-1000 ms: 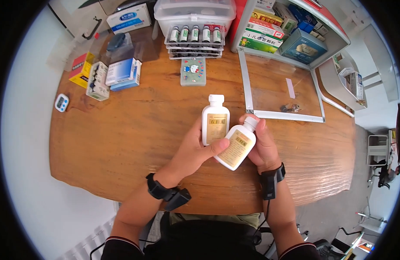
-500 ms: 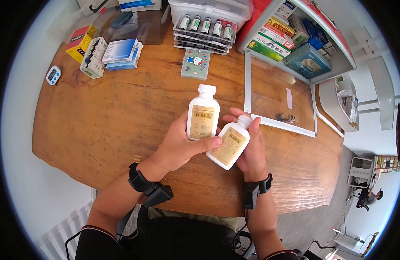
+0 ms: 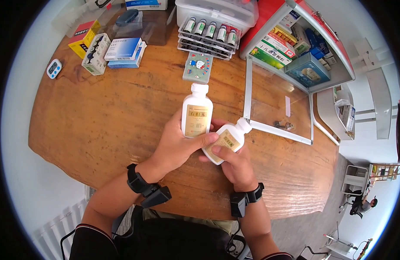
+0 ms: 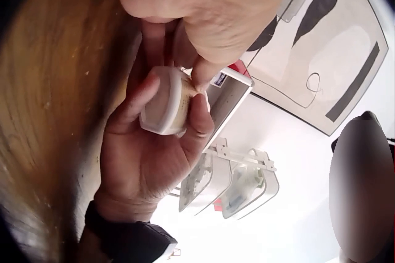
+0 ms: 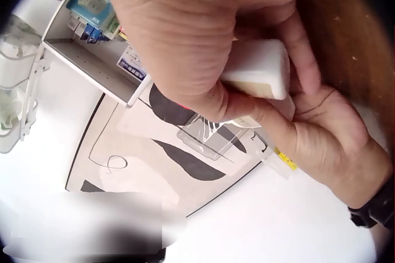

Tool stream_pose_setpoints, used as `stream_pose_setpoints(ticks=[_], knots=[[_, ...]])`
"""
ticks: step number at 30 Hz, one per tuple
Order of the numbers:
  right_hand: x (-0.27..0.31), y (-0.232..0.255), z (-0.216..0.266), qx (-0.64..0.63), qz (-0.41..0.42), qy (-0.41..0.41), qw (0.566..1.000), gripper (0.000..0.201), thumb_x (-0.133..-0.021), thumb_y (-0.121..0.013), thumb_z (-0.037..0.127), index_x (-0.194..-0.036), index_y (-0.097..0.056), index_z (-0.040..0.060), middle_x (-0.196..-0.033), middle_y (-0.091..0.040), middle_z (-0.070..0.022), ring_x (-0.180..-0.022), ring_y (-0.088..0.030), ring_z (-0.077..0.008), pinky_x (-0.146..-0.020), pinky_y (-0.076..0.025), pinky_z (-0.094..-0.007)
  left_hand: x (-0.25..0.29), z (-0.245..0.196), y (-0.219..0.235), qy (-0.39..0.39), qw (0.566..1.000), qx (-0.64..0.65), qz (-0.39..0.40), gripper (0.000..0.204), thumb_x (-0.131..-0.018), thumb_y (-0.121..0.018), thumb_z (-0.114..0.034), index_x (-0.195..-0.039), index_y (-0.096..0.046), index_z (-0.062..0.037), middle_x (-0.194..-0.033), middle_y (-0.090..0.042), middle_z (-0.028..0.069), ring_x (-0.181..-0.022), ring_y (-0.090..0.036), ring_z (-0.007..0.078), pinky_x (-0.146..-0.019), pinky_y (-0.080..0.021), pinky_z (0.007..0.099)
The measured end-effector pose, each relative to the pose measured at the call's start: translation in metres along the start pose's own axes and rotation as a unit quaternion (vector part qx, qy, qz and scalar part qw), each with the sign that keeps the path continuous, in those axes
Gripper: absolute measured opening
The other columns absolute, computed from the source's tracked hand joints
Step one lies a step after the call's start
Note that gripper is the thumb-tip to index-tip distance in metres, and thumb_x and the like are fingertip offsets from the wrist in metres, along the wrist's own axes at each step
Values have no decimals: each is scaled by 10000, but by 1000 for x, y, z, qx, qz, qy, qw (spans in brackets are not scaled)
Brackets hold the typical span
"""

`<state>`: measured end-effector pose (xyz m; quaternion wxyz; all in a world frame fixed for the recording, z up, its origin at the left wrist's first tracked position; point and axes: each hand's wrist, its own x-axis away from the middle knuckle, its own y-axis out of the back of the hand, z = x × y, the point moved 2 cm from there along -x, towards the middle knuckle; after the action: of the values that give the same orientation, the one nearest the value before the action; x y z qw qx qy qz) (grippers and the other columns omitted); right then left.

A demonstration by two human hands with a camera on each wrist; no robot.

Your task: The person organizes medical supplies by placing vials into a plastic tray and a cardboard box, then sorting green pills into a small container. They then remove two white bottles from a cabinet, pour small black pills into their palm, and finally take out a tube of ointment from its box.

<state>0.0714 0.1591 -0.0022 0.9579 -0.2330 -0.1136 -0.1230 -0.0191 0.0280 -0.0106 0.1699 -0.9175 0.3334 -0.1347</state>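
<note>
Pharmacy-like room, medicine boxes in a cabinet, stacked vial trays

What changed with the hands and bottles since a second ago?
The right hand moved its thumb from beside the top of the slanted bottle, down and left onto its front. Neither bottle was let go. The left hand still holds the other bottle.

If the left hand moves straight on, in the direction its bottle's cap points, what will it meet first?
Probably the cat-decorated case, just beyond the cap in the head view. Depth is unclear, so the left hand and bottle may pass above.
</note>
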Motion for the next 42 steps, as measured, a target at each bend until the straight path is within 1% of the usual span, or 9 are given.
stream_pose_setpoints(ticks=[3,5,14,17,19,24,31,33,42], knots=[[4,5,10,30,-50,90,994,484,-878,-681,112,-1319,-515,3,-1102,-683,-149,-1012,-688,-240,-701,-597,-325,-1,-1,4,-76,994,-69,-46,463,-887,-803,-121,-1256,-543,-18,-1061,-674,59,-946,-669,134,-790,-580,298],[-2,22,9,11,-62,68,996,461,-860,-684,105,-1281,-524,5,-1049,-682,-133,-946,-692,-227,-649,-570,-311,1,-7,6,8,995,-61,-80,437,-912,-788,-181,-1249,-554,-29,-1016,-662,39,-875,-667,120,-736,-571,279],[-3,25,9,-31,-51,33,998,410,-835,-661,62,-1225,-548,5,-944,-677,-122,-808,-686,-209,-554,-514,-299,2,-1,7,30,997,-19,-68,455,-1003,-631,-412,-1246,-573,-32,-1008,-696,95,-826,-703,162,-669,-566,282],[-1,31,1,-47,11,21,999,371,-946,-651,256,-1201,-555,4,-885,-674,-122,-760,-683,-203,-525,-496,-286,3,-3,5,39,997,9,-58,607,-1031,-441,-599,-1251,-573,-49,-981,-709,117,-801,-709,194,-637,-549,298],[-2,31,-5,-111,93,-7,989,637,-1019,-438,615,-1155,-580,10,-835,-670,-125,-705,-672,-195,-498,-470,-266,2,-2,9,46,997,18,-53,699,-1029,-339,-681,-1232,-584,-59,-960,-710,111,-788,-709,198,-621,-541,297],[-1,26,-8,-73,140,-26,987,947,-959,-125,809,-1108,-625,18,-861,-683,-135,-705,-666,-192,-514,-464,-269,2,8,15,91,980,170,43,754,-1009,-261,-726,-1228,-594,-86,-952,-717,95,-818,-720,185,-638,-543,304],[-1,21,-8,-12,98,1,995,786,-1032,-247,668,-1192,-625,-2,-981,-692,-128,-884,-665,-210,-731,-518,-315,1,9,18,91,978,184,29,764,-997,-250,-745,-1187,-592,-89,-940,-711,96,-788,-702,176,-646,-534,319],[-1,22,-9,-19,102,21,994,758,-1033,-286,655,-1195,-626,-3,-996,-691,-130,-918,-662,-210,-776,-521,-320,-1,5,14,30,974,209,82,759,-999,-248,-746,-1116,-610,-88,-873,-698,99,-711,-677,186,-628,-528,325],[0,29,-15,11,99,42,994,766,-843,-755,589,-1313,-557,18,-1192,-645,-78,-1093,-614,-170,-972,-475,-314,2,10,19,15,964,228,135,728,-1007,-297,-726,-1021,-637,-82,-751,-664,90,-590,-636,194,-533,-506,322]])
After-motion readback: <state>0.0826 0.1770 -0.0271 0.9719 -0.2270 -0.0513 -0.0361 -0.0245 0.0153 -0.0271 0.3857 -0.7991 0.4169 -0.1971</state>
